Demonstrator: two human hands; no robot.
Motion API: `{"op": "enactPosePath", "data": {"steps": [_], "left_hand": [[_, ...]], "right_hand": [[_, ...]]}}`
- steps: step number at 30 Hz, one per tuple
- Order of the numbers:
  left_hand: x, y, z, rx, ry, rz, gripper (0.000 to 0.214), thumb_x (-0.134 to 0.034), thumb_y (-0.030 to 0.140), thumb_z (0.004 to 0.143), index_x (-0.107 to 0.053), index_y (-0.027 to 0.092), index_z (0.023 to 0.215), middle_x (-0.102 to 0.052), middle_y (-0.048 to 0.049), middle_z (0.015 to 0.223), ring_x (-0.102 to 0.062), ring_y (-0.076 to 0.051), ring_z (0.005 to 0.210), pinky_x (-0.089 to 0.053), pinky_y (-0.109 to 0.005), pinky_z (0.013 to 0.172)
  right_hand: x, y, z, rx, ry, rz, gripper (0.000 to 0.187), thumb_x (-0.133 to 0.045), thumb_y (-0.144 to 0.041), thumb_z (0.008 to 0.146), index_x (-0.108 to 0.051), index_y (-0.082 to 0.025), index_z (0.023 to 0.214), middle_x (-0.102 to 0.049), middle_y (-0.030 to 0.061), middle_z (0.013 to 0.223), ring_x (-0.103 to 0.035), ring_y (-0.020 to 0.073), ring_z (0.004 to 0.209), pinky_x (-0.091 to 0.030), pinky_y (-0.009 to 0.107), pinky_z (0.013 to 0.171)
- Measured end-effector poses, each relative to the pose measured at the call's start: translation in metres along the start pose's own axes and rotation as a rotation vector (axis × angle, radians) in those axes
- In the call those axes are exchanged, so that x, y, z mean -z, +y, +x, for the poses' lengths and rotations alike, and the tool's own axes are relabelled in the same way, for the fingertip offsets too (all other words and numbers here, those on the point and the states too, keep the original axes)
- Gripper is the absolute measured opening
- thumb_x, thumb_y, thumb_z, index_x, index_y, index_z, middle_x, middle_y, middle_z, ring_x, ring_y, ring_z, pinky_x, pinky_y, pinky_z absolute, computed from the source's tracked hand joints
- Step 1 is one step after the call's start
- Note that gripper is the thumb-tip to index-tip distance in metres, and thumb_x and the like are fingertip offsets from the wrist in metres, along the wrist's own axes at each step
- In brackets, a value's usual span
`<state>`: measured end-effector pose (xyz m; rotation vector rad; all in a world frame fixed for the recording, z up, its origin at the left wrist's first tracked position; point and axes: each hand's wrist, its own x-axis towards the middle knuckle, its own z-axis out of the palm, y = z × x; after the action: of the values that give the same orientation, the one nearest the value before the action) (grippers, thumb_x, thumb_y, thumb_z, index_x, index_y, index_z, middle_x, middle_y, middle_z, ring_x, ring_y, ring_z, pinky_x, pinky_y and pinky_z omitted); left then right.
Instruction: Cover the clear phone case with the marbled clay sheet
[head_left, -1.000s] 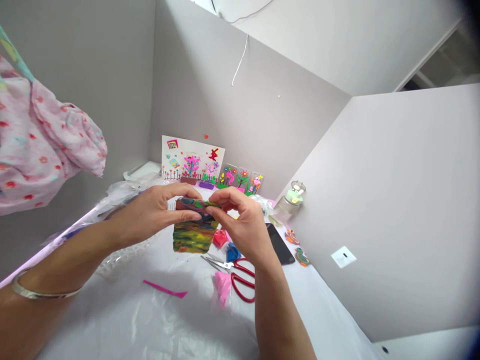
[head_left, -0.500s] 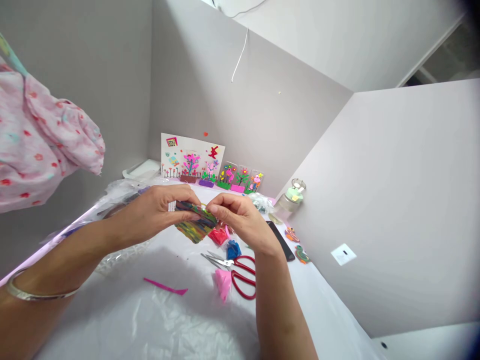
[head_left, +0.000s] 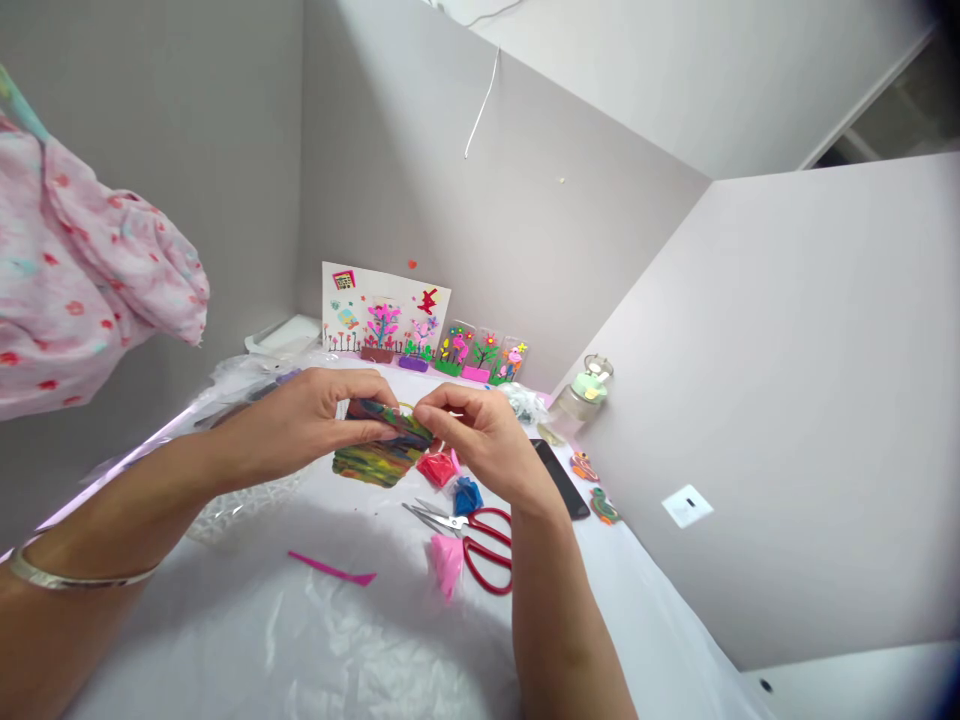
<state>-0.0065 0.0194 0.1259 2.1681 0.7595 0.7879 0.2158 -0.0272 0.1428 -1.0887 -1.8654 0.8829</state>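
White table (head_left: 247,620), grey walls (head_left: 450,180), left hand (head_left: 330,412) gripping streaked sheet (head_left: 379,460), right hand (head_left: 486,440) seemingly too.

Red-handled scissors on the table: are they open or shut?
Slightly open: the scissors lie with their two tips visibly apart.

**Single camera looked forward and down from the wearer's head**

The head view sat above and behind the forearms, which entered large from the lower left and the bottom edge. The left hand (head_left: 322,410) and right hand (head_left: 480,430) came near the frame's middle, close to the lens. Beyond them, the white table (head_left: 637,600) stretched toward the back wall (head_left: 435,170), well farther off. The view was wide and appeared tilted: the right-hand wall (head_left: 795,400) slanted away, the ceiling (head_left: 660,80) showed at the top, and the upper right corner fell dark and blurred.
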Motion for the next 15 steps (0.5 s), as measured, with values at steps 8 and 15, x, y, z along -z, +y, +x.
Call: {"op": "enactPosePath", "data": {"steps": [8,15], "left_hand": [[-0.0001,-0.0012,0.0005,0.002,0.004,0.01,0.013,-0.067,0.037,0.093,-0.075,0.027,0.093,-0.073,0.003,0.09,-0.065,-0.017,0.084,-0.047,-0.025,0.075],[0.0013,0.0004,0.0009,0.019,0.012,-0.025,0.015,-0.068,0.041,0.092,-0.074,0.027,0.091,-0.073,0.003,0.086,-0.065,-0.017,0.082,-0.048,-0.024,0.071]], "right_hand": [[0.0011,-0.0005,-0.0006,-0.01,-0.029,0.004,0.018,-0.068,-0.034,0.092,-0.07,-0.018,0.084,-0.067,-0.0007,0.078,-0.054,0.0106,0.062,-0.046,0.024,0.058],[-0.0022,-0.0007,-0.0008,0.078,0.034,-0.056,0.02,-0.064,-0.034,0.095,-0.072,-0.019,0.085,-0.071,0.0014,0.083,-0.061,0.0126,0.069,-0.049,0.025,0.062]]}}
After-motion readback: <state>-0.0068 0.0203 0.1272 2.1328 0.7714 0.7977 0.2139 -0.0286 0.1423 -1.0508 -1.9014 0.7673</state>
